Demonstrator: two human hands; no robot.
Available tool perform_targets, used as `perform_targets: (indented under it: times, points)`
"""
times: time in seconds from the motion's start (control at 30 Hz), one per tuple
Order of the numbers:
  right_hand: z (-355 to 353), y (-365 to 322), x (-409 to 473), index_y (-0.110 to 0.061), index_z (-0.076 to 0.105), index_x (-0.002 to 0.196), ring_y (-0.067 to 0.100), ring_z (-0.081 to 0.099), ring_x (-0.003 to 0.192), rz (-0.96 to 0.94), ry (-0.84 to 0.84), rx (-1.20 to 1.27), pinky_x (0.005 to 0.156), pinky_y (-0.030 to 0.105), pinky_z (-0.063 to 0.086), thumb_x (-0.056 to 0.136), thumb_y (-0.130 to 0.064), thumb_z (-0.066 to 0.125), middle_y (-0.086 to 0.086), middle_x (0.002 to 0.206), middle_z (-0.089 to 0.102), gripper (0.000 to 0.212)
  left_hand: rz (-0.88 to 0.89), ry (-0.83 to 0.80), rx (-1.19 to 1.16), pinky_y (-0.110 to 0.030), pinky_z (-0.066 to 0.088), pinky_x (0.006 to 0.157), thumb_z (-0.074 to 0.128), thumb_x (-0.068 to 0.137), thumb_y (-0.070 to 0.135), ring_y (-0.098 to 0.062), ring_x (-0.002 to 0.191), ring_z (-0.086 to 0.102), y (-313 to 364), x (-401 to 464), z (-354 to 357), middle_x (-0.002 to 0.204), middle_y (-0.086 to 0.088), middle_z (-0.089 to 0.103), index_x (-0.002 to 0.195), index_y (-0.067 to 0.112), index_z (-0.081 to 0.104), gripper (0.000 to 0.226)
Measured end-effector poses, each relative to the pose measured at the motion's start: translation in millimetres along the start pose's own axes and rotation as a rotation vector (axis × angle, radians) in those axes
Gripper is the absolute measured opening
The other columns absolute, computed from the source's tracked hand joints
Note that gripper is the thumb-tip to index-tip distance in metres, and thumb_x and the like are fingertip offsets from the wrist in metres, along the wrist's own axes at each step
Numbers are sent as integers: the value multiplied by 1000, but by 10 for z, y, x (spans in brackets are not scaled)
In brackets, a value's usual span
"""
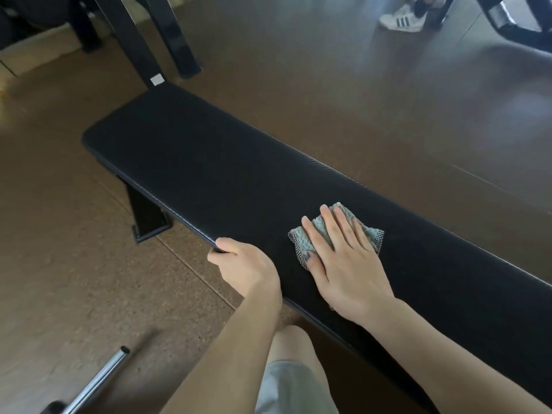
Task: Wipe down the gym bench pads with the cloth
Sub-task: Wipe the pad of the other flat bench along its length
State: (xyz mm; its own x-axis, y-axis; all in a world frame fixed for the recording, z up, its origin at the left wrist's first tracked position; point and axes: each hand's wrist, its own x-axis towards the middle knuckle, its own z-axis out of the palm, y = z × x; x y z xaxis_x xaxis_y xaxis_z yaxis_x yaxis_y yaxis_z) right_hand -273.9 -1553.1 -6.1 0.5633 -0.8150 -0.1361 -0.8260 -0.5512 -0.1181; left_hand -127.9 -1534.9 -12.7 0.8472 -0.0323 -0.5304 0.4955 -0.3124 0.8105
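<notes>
1. The right hand [343, 261] is pressing flat, fingers straight, on the cloth [337, 231] lying on top of the bench pad [209, 174].
2. The left hand [245, 267] is gripping the bench pad's near edge, fingers curled over it, just left of the cloth.

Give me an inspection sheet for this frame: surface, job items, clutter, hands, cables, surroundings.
Surface: black bench pad, long and flat; no marks discernible.
Job's things: green cloth lies folded on the pad under the right hand.
Clutter: metal bar on the floor, lower left.
Hands: left hand grips the pad's near edge; right hand presses the cloth, fingers straight.
Cables: nothing seen.
Surroundings: brown floor, black frame legs, someone's white sneakers far off.
</notes>
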Motion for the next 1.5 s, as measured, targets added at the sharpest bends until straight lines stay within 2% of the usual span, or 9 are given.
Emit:
perform_targets:
  times: [0.1,0.3,0.53,0.67,0.87,1.07,1.2,1.3,1.5]
  points:
    - [46,-70,-302,-31,4,163,22,-3,158,-1,-34,-23,128,43,7,103,-52,9,2,172,1,64,14,-13,5,-32,31,78,25,108,41,-26,92,46,-7,-29,-16,111,-4,53,134,12,48,45]
    - [97,-157,-632,-26,26,161,26,14,157,-8,-64,-68,122,46,15,105,-51,20,7,169,21,61,20,-112,0,-28,34,66,25,108,43,-8,79,51,-60,60,-55,100,4,53,130,13,45,42]
    - [75,-400,20,-34,4,163,21,-3,158,101,-27,-63,126,41,1,104,-49,17,3,172,3,62,54,-196,-18,-1,38,55,29,110,35,-1,81,53,-139,156,-83,98,10,52,136,8,41,40]
    - [54,-515,320,-32,8,163,24,-1,158,156,13,-23,127,44,3,104,-48,14,5,172,4,62,82,-229,-1,-3,41,57,29,110,35,-10,84,56,-140,191,-116,114,-6,56,138,6,38,41]
    - [56,-623,26,-32,3,163,21,-7,158,159,-9,12,128,46,5,104,-50,8,2,172,-2,62,107,-263,40,-3,38,58,27,110,37,-23,95,52,-104,165,-161,116,-7,51,142,4,34,47]
    - [227,-606,-591,-32,18,162,24,6,158,72,10,-29,128,45,8,107,-46,32,5,171,14,59,99,-257,96,-35,34,84,22,109,43,-23,101,46,-97,132,-178,119,-4,43,143,6,31,51]
    - [101,-431,-367,-38,15,161,19,-1,158,11,16,8,127,38,-4,108,-48,27,0,171,9,56,101,-214,132,-35,30,85,21,109,42,-32,109,49,-87,151,-149,135,-18,50,138,4,35,50]
    - [17,-328,-163,-40,10,162,17,-5,158,82,19,59,128,41,2,107,-48,20,-1,172,5,55,110,-164,151,-35,30,81,21,109,41,-39,116,53,-73,126,-126,135,-23,53,135,2,37,49]
    - [118,-526,-334,-32,14,163,25,3,158,175,74,62,128,47,8,107,-45,25,5,172,10,58,125,-78,130,-36,30,77,22,108,40,-36,98,53,-55,107,-56,123,-20,60,128,3,42,47]
